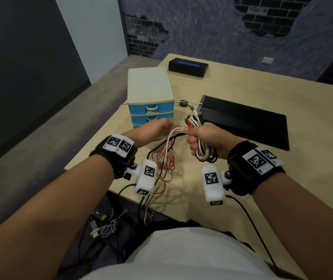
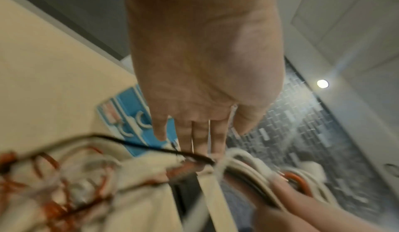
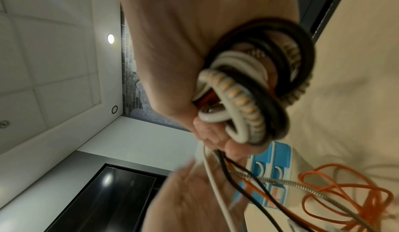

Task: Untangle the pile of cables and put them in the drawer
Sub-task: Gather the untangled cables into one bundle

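1. Right hand (image 1: 206, 138), frame centre, grips a coiled cable bundle (image 1: 202, 152).
2. Left hand (image 1: 153, 131), fingers straight, holds nothing, beside it.
3. Loose cables (image 1: 164, 170) trail down onto the surface (image 1: 242, 178).
4. Drawer unit (image 1: 150, 98) stands behind, drawers closed.

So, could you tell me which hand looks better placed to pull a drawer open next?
The left hand, probably. Its fingers are straight and hold nothing, and it hovers just in front of the blue drawer unit, whose drawers look closed. The right hand grips the coiled cables.
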